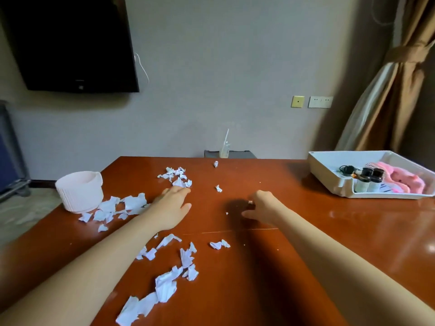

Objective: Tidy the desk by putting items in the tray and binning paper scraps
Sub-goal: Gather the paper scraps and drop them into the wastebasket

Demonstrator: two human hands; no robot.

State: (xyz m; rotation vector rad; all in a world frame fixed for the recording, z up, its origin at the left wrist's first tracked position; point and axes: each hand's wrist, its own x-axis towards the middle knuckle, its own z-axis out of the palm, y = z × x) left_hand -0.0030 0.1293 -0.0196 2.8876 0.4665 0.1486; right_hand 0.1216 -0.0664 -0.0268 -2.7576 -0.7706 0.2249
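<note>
The left hand (173,205) lay flat on the desk (306,231). Its fingers were straight and pressed together, the thumb spread, and the fingertips touched the far pile (181,181) of scraps. That flat pose suited raking paper across the smooth top toward the bin (78,191), which stood near the left edge within easy reach.

The right hand (263,207) sat low at mid-desk with its fingers curled down. It seemed to pinch a tiny scrap (250,202) at the fingertips, a grip suited to a bit too small to sweep.

The tray (329,161) sat at the far right, well apart from both hands. It already held 2 bottles (372,177), a pink cloth (404,181) and a black item I could not identify. By that showing, the tray half looked done and only paper remained.

A second pile (117,205) lay just beside the bin, between it and the left wrist. A near trail (169,278) ran back toward the person, and 2 strays (218,188) lay beyond the hands. Only the second pile stood between the far pile and the bin, so 1 sweep would likely push both together. A cup (224,149) stood behind the desk's far edge.
</note>
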